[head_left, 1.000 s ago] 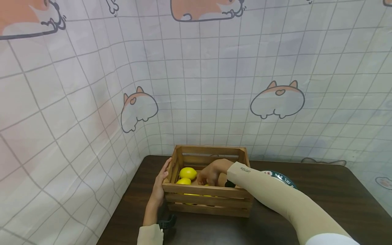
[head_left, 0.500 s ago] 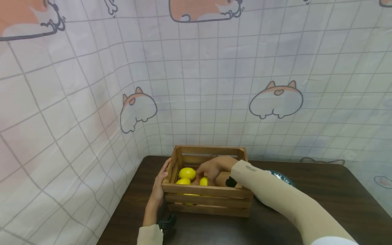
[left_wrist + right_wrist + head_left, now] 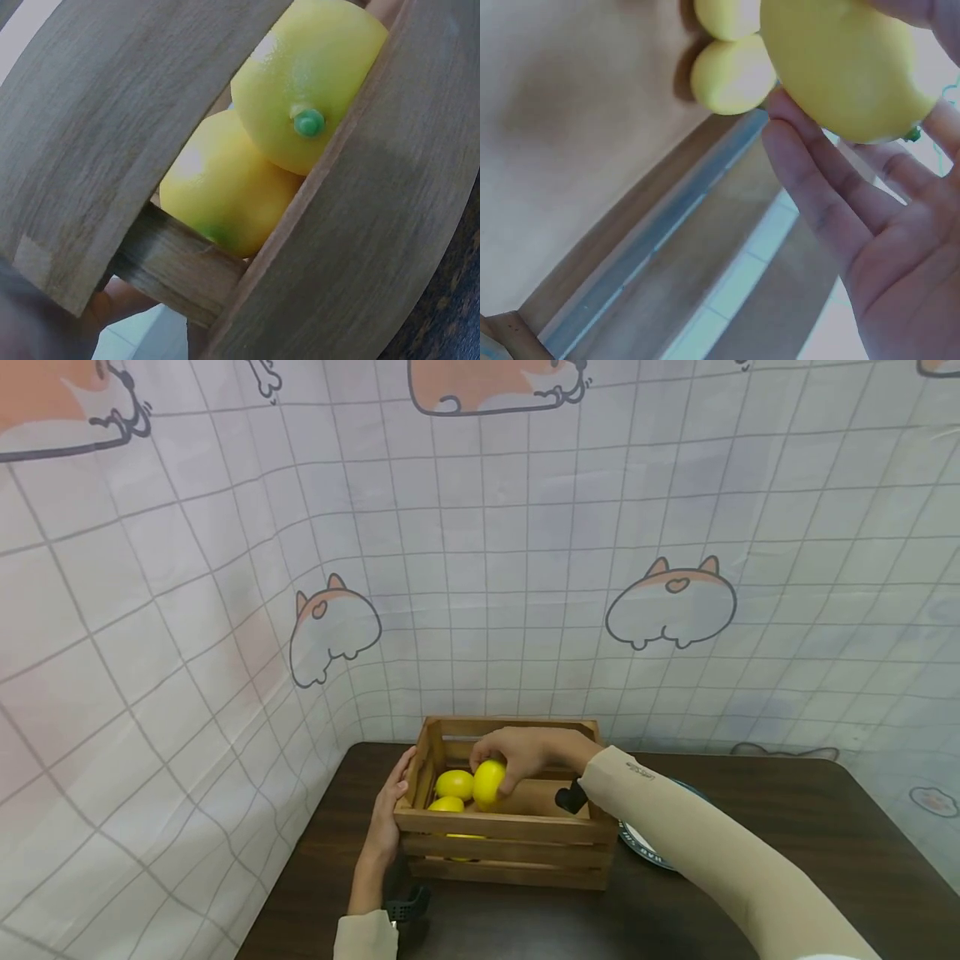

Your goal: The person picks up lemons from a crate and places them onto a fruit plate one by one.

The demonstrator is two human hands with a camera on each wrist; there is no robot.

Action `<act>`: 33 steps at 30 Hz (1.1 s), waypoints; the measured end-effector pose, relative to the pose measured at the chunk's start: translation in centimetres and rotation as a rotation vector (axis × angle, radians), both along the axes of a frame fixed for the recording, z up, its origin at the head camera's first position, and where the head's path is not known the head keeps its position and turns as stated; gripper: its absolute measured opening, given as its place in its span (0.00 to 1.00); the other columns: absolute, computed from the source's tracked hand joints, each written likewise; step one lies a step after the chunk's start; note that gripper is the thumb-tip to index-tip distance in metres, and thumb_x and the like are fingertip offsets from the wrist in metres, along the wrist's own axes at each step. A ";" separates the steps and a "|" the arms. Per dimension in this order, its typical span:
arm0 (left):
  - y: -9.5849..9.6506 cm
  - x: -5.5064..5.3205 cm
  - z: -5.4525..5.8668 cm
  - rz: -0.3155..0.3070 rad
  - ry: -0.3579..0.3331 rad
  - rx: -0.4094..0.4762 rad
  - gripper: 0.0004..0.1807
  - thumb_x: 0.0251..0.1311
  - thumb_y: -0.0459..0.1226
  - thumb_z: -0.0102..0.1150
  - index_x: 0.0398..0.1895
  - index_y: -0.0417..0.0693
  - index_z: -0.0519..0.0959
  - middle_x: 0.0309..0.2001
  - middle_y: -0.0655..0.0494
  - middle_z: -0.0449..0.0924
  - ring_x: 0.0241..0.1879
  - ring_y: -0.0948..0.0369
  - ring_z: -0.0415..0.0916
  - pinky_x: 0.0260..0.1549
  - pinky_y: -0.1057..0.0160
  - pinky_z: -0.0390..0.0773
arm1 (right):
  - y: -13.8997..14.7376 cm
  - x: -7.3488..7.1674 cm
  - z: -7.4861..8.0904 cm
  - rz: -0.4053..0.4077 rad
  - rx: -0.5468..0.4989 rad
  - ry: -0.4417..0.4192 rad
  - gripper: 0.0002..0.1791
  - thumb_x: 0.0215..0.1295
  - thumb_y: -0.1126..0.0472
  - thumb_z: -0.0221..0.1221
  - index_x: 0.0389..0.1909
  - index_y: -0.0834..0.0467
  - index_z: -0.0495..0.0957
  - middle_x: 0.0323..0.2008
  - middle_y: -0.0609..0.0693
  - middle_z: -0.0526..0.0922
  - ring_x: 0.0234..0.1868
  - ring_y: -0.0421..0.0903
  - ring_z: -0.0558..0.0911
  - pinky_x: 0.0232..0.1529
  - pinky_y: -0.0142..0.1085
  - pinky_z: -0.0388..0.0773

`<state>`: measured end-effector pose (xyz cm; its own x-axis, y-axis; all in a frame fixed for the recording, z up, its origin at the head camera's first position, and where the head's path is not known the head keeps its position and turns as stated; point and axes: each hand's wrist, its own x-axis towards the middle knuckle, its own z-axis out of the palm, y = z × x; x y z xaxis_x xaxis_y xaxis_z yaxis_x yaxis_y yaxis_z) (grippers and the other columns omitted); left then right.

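My right hand (image 3: pixel 531 750) holds a yellow lemon (image 3: pixel 489 785) between thumb and fingers, just inside the wooden slatted crate (image 3: pixel 510 828). In the right wrist view the held lemon (image 3: pixel 840 67) has a green stem end, and fingers (image 3: pixel 817 180) lie beneath it. Two other lemons rest at the crate's left end: one farther back (image 3: pixel 453 785), one nearer the front (image 3: pixel 447 805). My left hand (image 3: pixel 387 814) rests along the crate's left side with its fingers extended. Through the slats, the left wrist view shows a lemon (image 3: pixel 307 82) touching another (image 3: pixel 229 187).
A round plate (image 3: pixel 645 847) with a dark lettered rim stands right of the crate, partly behind my right sleeve (image 3: pixel 697 827). The dark wooden table (image 3: pixel 780 810) extends to the right. A cloth with a grid and dog drawings (image 3: pixel 495 568) hangs behind.
My right hand has risen from the crate floor, lifting a lemon that was mostly hidden behind the front slat. My left hand has kept its place on the crate's side.
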<state>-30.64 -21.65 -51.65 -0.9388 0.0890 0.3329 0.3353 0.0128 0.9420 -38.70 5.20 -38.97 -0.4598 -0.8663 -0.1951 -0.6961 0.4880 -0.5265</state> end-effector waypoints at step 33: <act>0.1 0.4 -0.1 -0.067 0.031 0.002 0.33 0.74 0.46 0.26 0.82 0.58 0.54 0.84 0.53 0.41 0.82 0.46 0.37 0.73 0.27 0.36 | 6.2 5.0 3.5 -0.168 -0.287 0.065 0.28 0.60 0.58 0.70 0.61 0.56 0.73 0.51 0.49 0.80 0.46 0.46 0.78 0.49 0.44 0.81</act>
<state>-30.24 -21.54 -51.79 -0.9201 0.1504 0.3616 0.3640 -0.0121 0.9313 -33.71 11.44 -35.47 -0.6043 -0.7927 0.0801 -0.6552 0.4372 -0.6161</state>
